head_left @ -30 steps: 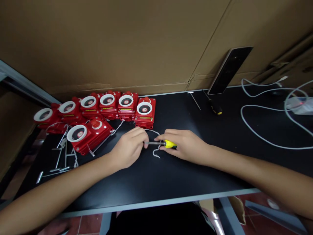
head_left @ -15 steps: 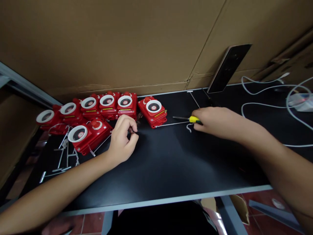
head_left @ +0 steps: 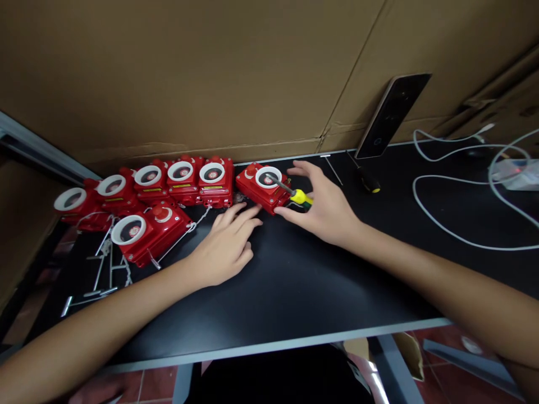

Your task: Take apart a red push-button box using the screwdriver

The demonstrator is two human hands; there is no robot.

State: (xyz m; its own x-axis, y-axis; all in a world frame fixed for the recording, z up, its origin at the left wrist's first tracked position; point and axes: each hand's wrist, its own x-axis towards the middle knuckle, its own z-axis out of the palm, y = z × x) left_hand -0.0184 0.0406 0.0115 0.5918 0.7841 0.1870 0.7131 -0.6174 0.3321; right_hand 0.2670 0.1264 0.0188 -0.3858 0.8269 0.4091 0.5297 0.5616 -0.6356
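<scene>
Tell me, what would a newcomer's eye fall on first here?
The red boxes with white rings, clustered at the rear left of the black table. Next, the right hand holding a yellow-handled screwdriver at the rightmost box, the left hand flat beside it.

We look over a black surface (head_left: 315,280) backed by brown cardboard (head_left: 210,73). At ten o'clock a row of red boxes (head_left: 182,182) with white-ringed dials lines the cardboard. One more red box (head_left: 147,233) lies tilted just in front of the row, with a white cord (head_left: 197,220) trailing from it. At nine o'clock thin metal rods (head_left: 103,269) lie scattered. At one o'clock a phone (head_left: 391,115) leans against the cardboard, with a spare screwdriver (head_left: 366,179) and a metal pin (head_left: 333,169) near its foot. White cables (head_left: 446,227) loop at three o'clock.
</scene>
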